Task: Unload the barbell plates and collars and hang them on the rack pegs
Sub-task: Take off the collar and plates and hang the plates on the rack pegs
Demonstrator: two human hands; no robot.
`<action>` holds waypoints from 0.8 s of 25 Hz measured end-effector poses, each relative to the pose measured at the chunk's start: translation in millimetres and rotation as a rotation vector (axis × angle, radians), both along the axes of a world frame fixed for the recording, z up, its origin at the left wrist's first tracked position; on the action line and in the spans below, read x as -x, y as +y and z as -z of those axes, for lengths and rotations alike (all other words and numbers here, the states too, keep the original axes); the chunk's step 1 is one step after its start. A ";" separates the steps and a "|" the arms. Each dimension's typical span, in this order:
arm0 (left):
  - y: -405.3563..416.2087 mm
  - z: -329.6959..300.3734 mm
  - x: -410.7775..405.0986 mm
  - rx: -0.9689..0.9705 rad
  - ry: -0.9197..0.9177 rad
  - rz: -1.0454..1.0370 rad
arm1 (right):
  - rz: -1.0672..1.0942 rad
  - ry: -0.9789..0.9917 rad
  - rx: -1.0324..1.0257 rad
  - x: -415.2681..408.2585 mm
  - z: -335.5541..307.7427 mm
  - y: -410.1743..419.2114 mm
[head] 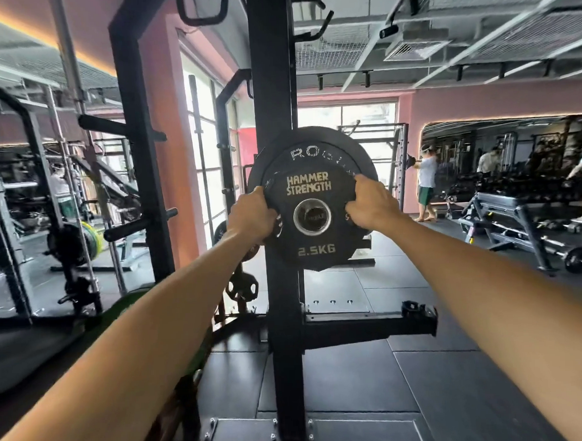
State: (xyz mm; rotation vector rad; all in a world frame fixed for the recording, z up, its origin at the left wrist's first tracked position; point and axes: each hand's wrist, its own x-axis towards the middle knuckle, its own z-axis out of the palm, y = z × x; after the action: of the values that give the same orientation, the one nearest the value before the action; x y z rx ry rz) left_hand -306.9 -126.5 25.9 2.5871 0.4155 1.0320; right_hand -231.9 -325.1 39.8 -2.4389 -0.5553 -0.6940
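Left hand (253,212) and right hand (368,204) grip opposite edges of the 2.5 kg plate (311,219), held at the rack upright (273,89) against a larger plate (316,140) behind. Risk: bore misses the peg; plate slips, drops.

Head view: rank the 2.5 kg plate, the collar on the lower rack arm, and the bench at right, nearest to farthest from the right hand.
1. 2.5 kg plate, gripped by the right hand.
2. Collar, below on the lower rack arm.
3. Bench, far right.

Black plate (313,239), gold lettering
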 end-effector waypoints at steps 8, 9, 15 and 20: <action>2.1 -17.0 104.3 -0.004 -0.032 -0.073 | -0.128 -0.017 0.051 79.5 -16.2 8.8; 8.0 -17.9 118.6 -0.015 -0.028 -0.091 | -0.147 -0.013 0.057 91.8 -17.2 15.3; 81.4 -25.0 200.3 -0.017 -0.020 -0.190 | -0.230 -0.044 0.095 164.5 -26.4 92.4; 187.1 -24.2 274.4 -0.055 -0.026 -0.185 | -0.308 -0.011 0.090 227.7 -19.1 197.7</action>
State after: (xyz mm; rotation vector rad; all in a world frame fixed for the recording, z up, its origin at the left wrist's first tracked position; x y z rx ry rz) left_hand -581.3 60.6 50.1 2.6189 0.6381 1.1511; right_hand -459.6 -127.4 58.9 -2.3577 -0.9606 -0.5636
